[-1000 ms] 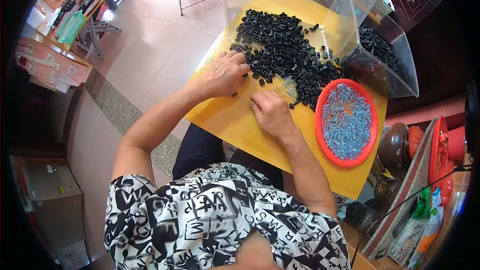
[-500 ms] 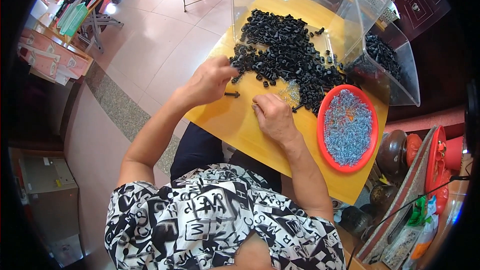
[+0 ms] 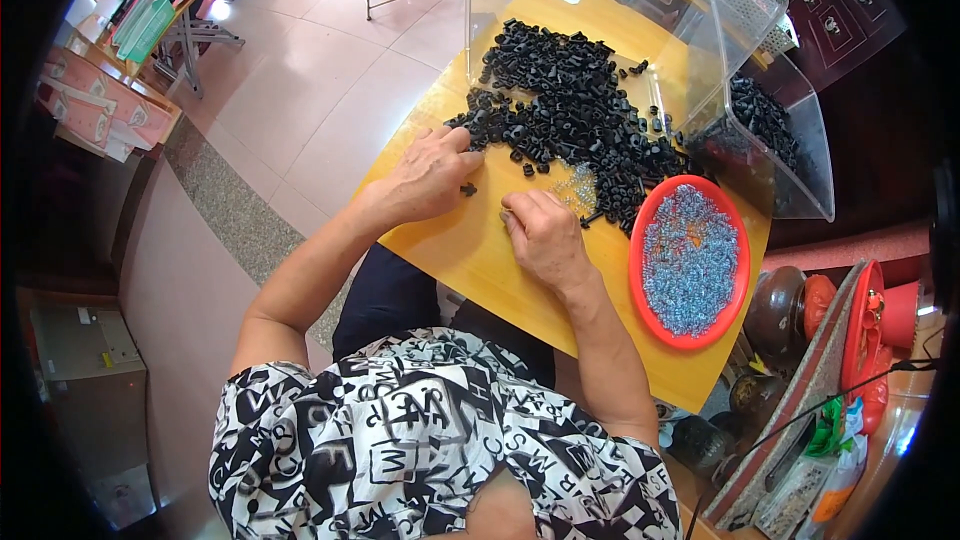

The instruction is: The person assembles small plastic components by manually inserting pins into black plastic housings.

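Head view: L hand (image 3: 435, 172) at L edge of loose heap of small black plastic parts (image 3: 570, 90), fingers bent; can't tell if clamped on a part. R hand (image 3: 548, 240) rests on yellow flat-topped counter (image 3: 460, 255), thumb & forefinger close; can't tell if anything's between. Heap & red oval plastic tray (image 3: 690, 342) w/ clear bluish bits (image 3: 692, 260) prob. set close for short reach. Lone black part (image 3: 468, 190) just beside L hand; axis unclear. Stemmed black part (image 3: 593, 219) nr R hand: long axis slanted, one end toward lower L. Tray's long axis runs roughly away from wearer.
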`<state>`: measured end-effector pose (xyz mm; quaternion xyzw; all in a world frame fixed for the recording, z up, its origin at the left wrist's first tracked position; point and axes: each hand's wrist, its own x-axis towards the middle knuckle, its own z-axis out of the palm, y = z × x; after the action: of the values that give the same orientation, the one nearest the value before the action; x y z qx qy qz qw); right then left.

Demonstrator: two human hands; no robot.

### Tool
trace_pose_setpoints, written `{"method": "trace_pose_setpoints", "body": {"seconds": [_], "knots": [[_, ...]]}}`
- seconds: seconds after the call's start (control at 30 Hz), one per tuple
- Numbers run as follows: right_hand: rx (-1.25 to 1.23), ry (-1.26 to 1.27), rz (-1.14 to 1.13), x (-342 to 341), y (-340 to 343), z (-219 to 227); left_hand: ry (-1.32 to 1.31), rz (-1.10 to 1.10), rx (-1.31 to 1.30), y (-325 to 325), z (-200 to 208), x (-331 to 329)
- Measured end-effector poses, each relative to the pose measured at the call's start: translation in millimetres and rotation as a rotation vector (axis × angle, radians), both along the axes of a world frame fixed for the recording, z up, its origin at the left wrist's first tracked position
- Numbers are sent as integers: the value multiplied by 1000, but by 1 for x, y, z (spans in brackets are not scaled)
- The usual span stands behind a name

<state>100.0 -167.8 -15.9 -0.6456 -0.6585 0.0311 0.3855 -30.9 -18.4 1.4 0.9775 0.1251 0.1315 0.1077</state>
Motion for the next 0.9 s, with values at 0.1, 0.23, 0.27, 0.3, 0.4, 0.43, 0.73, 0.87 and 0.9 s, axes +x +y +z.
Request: {"method": "trace_pose_setpoints", "body": {"seconds": [0.1,0.23,0.27,0.3,0.4,0.43,0.73,0.87,0.9], "knots": [[2,-13,2,1,-1,-2,-51,-6,-37,-5,-2,3],[6,44,-2,1,-3,-3,-351,-49,-122,-10,-5,12],[-1,100,-6,1,-2,-2,-354,-49,-123,-13,-6,13],[-5,100,-4,0,-3,-1,-411,27,-436,-20,-8,9],[-77,253,-77,-2,-5,6,-572,163,-1195,-42,-18,0],[-77,341,-92,-2,-6,8,-675,211,-1636,-47,-22,-2],[-21,475,-27,-8,-4,15,-749,180,-1798,-61,-33,-10],[-62,486,-44,-11,-8,10,-768,157,-1754,-67,-38,-9],[-97,533,-92,-11,-8,8,-735,169,-1669,-68,-39,-9]]}}
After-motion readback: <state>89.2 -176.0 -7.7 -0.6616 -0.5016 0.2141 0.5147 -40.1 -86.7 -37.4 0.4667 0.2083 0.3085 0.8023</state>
